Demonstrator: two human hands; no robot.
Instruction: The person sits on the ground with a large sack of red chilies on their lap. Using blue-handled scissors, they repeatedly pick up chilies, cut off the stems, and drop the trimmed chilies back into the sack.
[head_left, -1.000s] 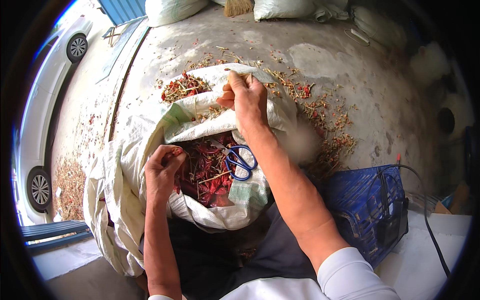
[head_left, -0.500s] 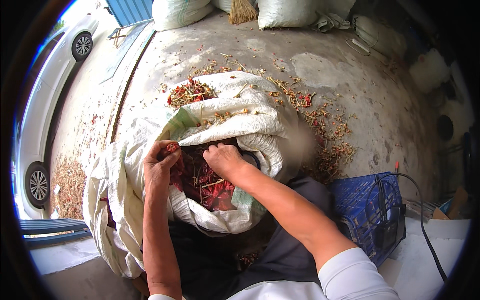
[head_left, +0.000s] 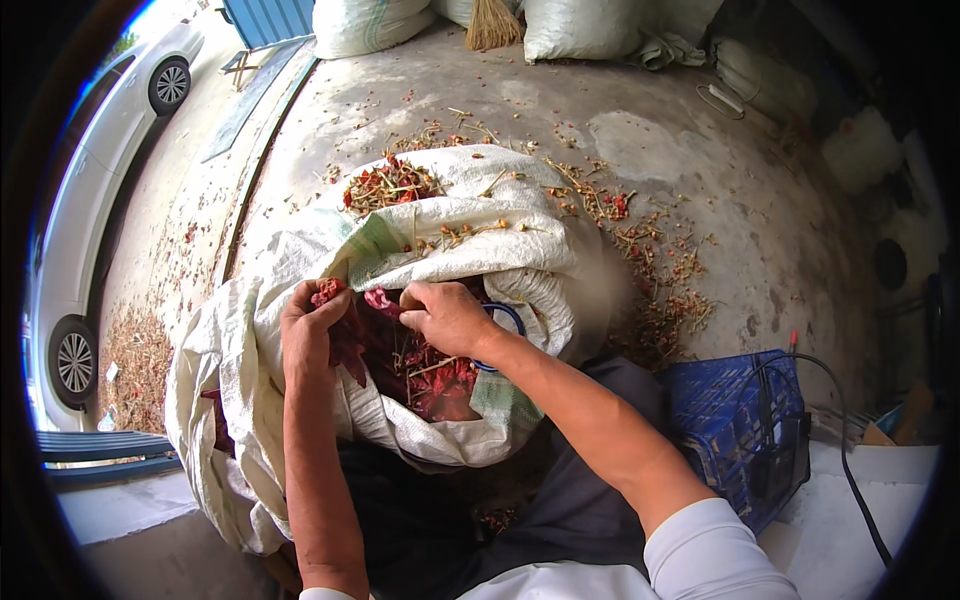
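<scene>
Between my knees stands a white woven sack (head_left: 450,268), its mouth rolled open around dried red chilli peppers (head_left: 440,390). At the left of the opening, the closed fingers of my left hand (head_left: 308,325) hold crumpled chillies, one red end showing above the thumb. My right hand (head_left: 450,318) is over the opening with its fingers pinched together beside a bright red chilli (head_left: 380,300); what they grip is hidden. A blue loop (head_left: 510,316) shows beside and below my right wrist; whether the hand holds it I cannot tell.
Stems and chilli scraps (head_left: 393,186) are heaped on the sack's far fold, and more litter (head_left: 660,265) covers the concrete. A blue plastic crate (head_left: 730,410) with a black cable stands at right. Full white sacks (head_left: 580,30) and a broom (head_left: 493,25) are at the back; a white car (head_left: 95,190) is left.
My right hand has turned, its thumb and fingers now pinched beside a bright red chilli. The blue loop by the wrist shows more plainly. My left hand keeps its chillies.
</scene>
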